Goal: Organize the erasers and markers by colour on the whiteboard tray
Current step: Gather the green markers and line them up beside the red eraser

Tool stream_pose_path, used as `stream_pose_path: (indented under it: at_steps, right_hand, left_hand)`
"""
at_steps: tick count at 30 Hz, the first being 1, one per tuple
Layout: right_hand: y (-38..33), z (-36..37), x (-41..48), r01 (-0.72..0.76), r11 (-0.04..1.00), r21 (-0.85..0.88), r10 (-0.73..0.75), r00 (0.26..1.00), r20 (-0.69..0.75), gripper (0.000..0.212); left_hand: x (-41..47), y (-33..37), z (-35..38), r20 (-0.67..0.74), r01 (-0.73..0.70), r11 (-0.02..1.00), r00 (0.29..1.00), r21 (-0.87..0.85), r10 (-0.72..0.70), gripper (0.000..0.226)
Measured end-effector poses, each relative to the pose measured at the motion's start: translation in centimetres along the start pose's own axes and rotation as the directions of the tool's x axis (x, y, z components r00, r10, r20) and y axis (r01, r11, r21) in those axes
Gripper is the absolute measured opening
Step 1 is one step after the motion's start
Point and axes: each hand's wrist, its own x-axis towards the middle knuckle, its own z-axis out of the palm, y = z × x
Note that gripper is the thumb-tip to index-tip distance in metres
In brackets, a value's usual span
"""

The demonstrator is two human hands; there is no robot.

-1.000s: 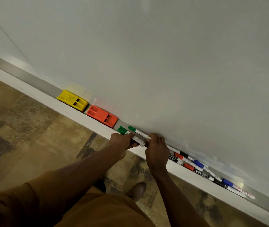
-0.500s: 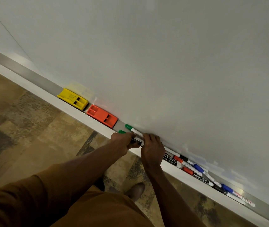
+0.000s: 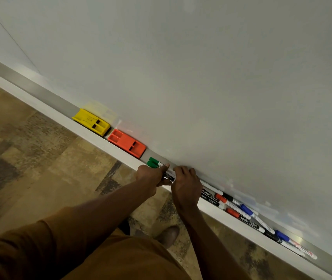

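Note:
A yellow eraser [image 3: 91, 122] and an orange eraser [image 3: 126, 143] sit side by side on the whiteboard tray [image 3: 40, 93]. Just right of them lie two green-capped markers [image 3: 153, 162] with their caps level. My left hand [image 3: 153, 175] is closed around their barrels from the front. My right hand [image 3: 185, 183] presses on the same barrels from the right, its fingers curled over them. Further right lies a mixed row of black, red and blue markers [image 3: 240, 209].
The whiteboard [image 3: 201, 67] rises straight behind the tray. Below the tray's white front edge is a patterned brown floor [image 3: 40, 158], with my shoe [image 3: 168, 235] under my arms. A last blue marker [image 3: 282, 236] lies near the tray's right end.
The two green markers have slid left toward the orange eraser and their caps have come level. Both hands have moved left with them.

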Motion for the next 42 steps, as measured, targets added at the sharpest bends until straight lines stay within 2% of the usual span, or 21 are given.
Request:
stream_pose_path:
  at_steps: [6,10,12,14,15,16,17,19,20,21,22,24,27,30,36,42]
  right_hand:
    - [-0.4,-0.2,-0.8,0.101,0.991,0.091,-0.105,0.994,0.039,0.027]
    - [-0.4,-0.1,-1.1,0.085,0.990,0.111,-0.089,0.996,0.031,0.030]
    - [-0.5,-0.5,-0.9,0.077,0.991,0.113,-0.078,0.997,0.002,0.031]
    - [-0.3,-0.7,-0.6,0.084,0.993,0.081,-0.081,0.996,-0.040,0.029]
    - [-0.1,-0.7,-0.4,0.088,0.994,0.058,-0.084,0.994,-0.067,0.027]
    - [0.1,-0.6,-0.3,0.092,0.995,0.034,-0.089,0.992,-0.091,0.025]
    - [0.4,-0.4,-0.2,0.098,0.995,0.011,-0.096,0.990,-0.105,0.024]
    - [0.8,-0.3,0.0,0.124,0.992,-0.032,-0.127,0.985,-0.115,0.024]
    - [0.9,-0.2,0.1,0.144,0.988,-0.049,-0.148,0.982,-0.117,0.024]
    - [1.0,-0.2,0.2,0.164,0.984,-0.063,-0.170,0.978,-0.118,0.025]
    - [1.0,-0.2,0.3,0.184,0.980,-0.077,-0.192,0.974,-0.116,0.025]
    - [0.8,-0.2,0.4,0.208,0.972,-0.109,-0.219,0.969,-0.112,0.033]
    - [0.6,0.1,0.7,0.217,0.964,-0.156,-0.231,0.970,-0.078,0.039]
    - [0.7,0.3,1.1,0.224,0.956,-0.191,-0.234,0.972,-0.027,0.027]
    - [0.6,1.0,1.2,0.207,0.958,-0.199,-0.190,0.977,0.099,0.034]
    - [0.2,1.0,1.2,0.202,0.971,-0.124,-0.195,0.979,0.067,0.036]
  left_hand:
    - [-0.7,0.3,-0.1,-0.054,-0.049,0.994,0.997,0.100,0.054,0.048]
    - [-1.3,0.4,0.1,-0.050,-0.063,0.992,0.996,0.113,0.069,0.049]
    - [-1.7,0.3,0.0,-0.019,-0.102,0.988,0.994,0.116,0.104,0.046]
    - [-2.0,0.0,-0.1,0.016,-0.198,0.968,0.980,0.154,0.198,0.044]
    - [-2.1,-0.3,-0.2,0.012,-0.287,0.926,0.956,0.247,0.293,0.045]
    - [-2.1,-0.7,-0.4,0.014,-0.390,0.832,0.908,0.396,0.419,0.046]
    - [-2.1,-1.2,-0.8,0.039,-0.478,0.672,0.829,0.565,0.557,0.045]
    - [-1.9,-2.6,-2.1,0.188,-0.593,0.264,0.590,0.760,0.785,0.033]
    - [-1.7,-3.5,-2.8,0.295,-0.617,0.086,0.489,0.782,0.821,0.032]
    - [-1.3,-4.4,-3.5,0.394,-0.614,-0.057,0.431,0.788,0.812,0.039]
    - [-0.8,-5.4,-4.0,0.468,-0.594,-0.155,0.420,0.790,0.778,0.051]
    - [0.0,-7.0,-5.0,0.544,-0.529,-0.279,0.450,0.801,0.708,0.075]
    - [0.8,-8.1,-5.8,0.627,-0.485,-0.419,0.435,0.768,0.646,0.086]
    - [1.0,-8.1,-6.1,0.677,-0.465,-0.499,0.405,0.731,0.615,0.090]
    - [1.3,-8.3,-6.3,0.703,-0.416,-0.567,0.389,0.711,0.595,0.092]
    - [1.4,-8.4,-6.1,0.688,-0.408,-0.554,0.428,0.726,0.586,0.091]
